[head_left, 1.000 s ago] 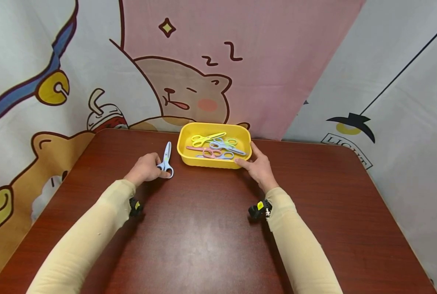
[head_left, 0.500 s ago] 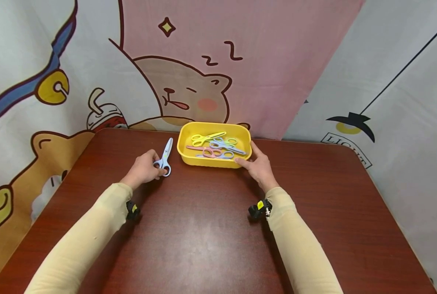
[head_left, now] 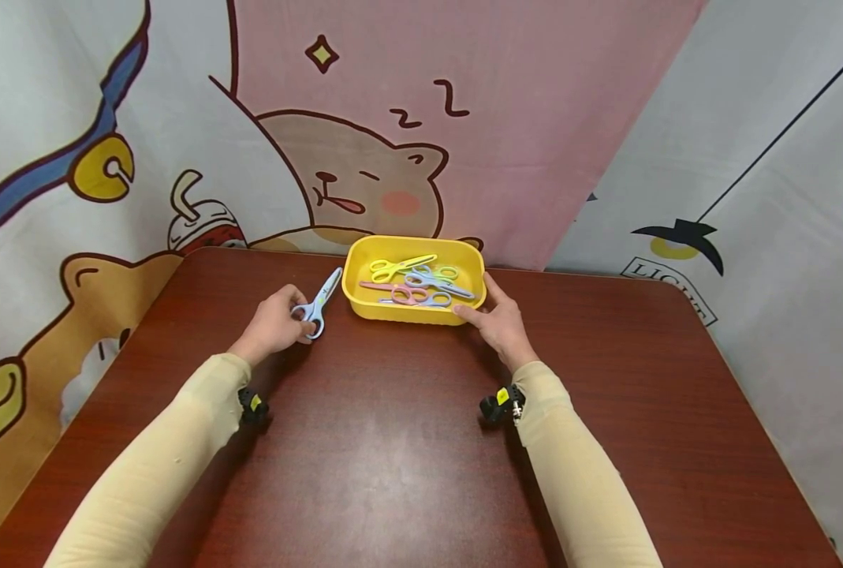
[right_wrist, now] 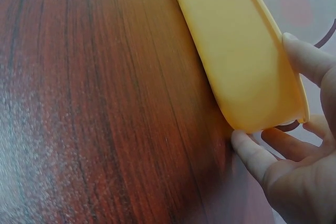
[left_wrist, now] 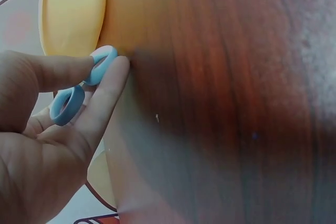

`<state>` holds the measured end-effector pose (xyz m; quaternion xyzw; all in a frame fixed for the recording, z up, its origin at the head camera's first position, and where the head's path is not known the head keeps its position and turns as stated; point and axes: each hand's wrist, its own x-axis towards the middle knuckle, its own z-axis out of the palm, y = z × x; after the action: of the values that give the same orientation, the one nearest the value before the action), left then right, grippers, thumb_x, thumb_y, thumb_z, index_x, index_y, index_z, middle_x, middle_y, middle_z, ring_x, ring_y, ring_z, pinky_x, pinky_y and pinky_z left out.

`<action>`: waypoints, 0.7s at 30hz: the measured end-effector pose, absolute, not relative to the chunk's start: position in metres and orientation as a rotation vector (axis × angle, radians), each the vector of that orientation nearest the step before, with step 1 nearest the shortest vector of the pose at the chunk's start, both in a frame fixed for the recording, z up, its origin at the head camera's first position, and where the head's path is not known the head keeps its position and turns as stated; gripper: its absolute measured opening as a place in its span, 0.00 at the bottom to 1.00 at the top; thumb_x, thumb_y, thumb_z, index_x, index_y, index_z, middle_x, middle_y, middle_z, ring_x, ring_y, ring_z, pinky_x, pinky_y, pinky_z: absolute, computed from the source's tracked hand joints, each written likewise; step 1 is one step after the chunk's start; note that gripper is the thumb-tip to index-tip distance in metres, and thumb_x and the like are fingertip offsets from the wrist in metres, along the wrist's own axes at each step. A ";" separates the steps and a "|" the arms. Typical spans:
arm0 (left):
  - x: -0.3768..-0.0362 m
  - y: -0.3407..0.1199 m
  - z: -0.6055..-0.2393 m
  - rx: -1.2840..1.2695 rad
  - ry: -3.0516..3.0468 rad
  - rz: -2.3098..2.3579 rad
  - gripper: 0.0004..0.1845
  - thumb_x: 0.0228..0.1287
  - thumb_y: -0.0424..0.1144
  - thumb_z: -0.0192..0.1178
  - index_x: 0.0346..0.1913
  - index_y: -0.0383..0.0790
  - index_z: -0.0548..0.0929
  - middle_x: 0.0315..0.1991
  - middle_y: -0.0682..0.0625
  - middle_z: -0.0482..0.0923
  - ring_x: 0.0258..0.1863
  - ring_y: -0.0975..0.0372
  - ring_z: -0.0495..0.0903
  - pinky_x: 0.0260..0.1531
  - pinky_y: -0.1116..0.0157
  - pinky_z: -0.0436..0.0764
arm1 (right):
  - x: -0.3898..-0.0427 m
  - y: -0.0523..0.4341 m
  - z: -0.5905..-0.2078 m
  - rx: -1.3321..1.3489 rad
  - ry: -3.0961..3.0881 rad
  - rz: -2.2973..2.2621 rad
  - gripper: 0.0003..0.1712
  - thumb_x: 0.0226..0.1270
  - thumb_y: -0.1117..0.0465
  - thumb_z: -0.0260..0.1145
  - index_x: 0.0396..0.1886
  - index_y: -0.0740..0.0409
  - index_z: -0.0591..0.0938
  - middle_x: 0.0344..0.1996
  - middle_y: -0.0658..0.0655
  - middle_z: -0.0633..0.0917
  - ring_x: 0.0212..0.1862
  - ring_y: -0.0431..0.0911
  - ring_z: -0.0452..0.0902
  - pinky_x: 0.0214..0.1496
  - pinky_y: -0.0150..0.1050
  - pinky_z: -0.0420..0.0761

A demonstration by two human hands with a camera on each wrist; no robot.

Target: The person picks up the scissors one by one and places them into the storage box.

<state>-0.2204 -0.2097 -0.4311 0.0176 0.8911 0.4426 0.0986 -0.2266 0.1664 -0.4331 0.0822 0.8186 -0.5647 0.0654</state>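
My left hand pinches the light blue handle of a small pair of scissors, its pale blades pointing up-right toward the yellow tray. In the left wrist view my thumb and fingers grip the blue handle loops beside the tray wall. My right hand rests against the tray's right end, thumb at the rim and fingers at its base, as the right wrist view shows. Inside the tray lie several small scissors in yellow, pink, blue and green.
The tray sits near the far edge of a dark red-brown wooden table. A cartoon-printed cloth backdrop hangs right behind it. A small black camera is strapped at each wrist.
My left hand has lifted and turned the blue scissors, swinging the blades from pointing away to slanting right toward the tray. The right hand and the tray have stayed in place.
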 end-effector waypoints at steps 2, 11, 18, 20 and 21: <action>-0.221 -0.211 -0.432 0.054 2.627 1.354 0.16 0.62 0.20 0.65 0.48 0.27 0.70 0.37 0.38 0.76 0.31 0.53 0.89 0.31 0.60 0.90 | -0.227 0.166 -0.433 0.248 2.470 -1.705 0.56 0.65 0.55 0.77 0.85 0.44 0.53 0.83 0.54 0.55 0.77 0.48 0.60 0.77 0.46 0.66; -0.221 -0.211 -0.423 0.059 2.621 1.417 0.16 0.66 0.21 0.63 0.52 0.27 0.69 0.43 0.34 0.74 0.35 0.50 0.89 0.37 0.55 0.90 | -0.227 0.167 -0.434 0.249 2.464 -1.705 0.56 0.65 0.55 0.77 0.85 0.43 0.53 0.83 0.53 0.55 0.76 0.48 0.62 0.76 0.45 0.67; -0.223 -0.210 -0.414 0.064 2.608 1.468 0.17 0.68 0.21 0.62 0.55 0.26 0.69 0.45 0.34 0.74 0.37 0.49 0.88 0.39 0.54 0.90 | -0.227 0.166 -0.434 0.244 2.465 -1.708 0.56 0.65 0.55 0.77 0.85 0.43 0.53 0.83 0.53 0.55 0.75 0.49 0.65 0.76 0.45 0.68; -0.223 -0.210 -0.412 0.068 2.611 1.473 0.18 0.68 0.21 0.62 0.56 0.26 0.69 0.45 0.33 0.75 0.37 0.48 0.88 0.39 0.54 0.90 | -0.227 0.167 -0.434 0.242 2.467 -1.707 0.56 0.65 0.56 0.76 0.85 0.44 0.53 0.83 0.53 0.55 0.75 0.49 0.65 0.76 0.45 0.68; -0.224 -0.209 -0.411 0.073 2.614 1.473 0.18 0.68 0.21 0.62 0.56 0.26 0.69 0.45 0.33 0.75 0.37 0.48 0.88 0.39 0.54 0.90 | -0.227 0.167 -0.434 0.241 2.469 -1.706 0.56 0.65 0.55 0.76 0.85 0.44 0.53 0.83 0.53 0.55 0.75 0.49 0.65 0.76 0.45 0.68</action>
<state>-0.2237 -0.2094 -0.4110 0.0243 0.8688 0.4896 0.0701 -0.2270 0.1667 -0.4343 0.0799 0.8183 -0.5654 0.0655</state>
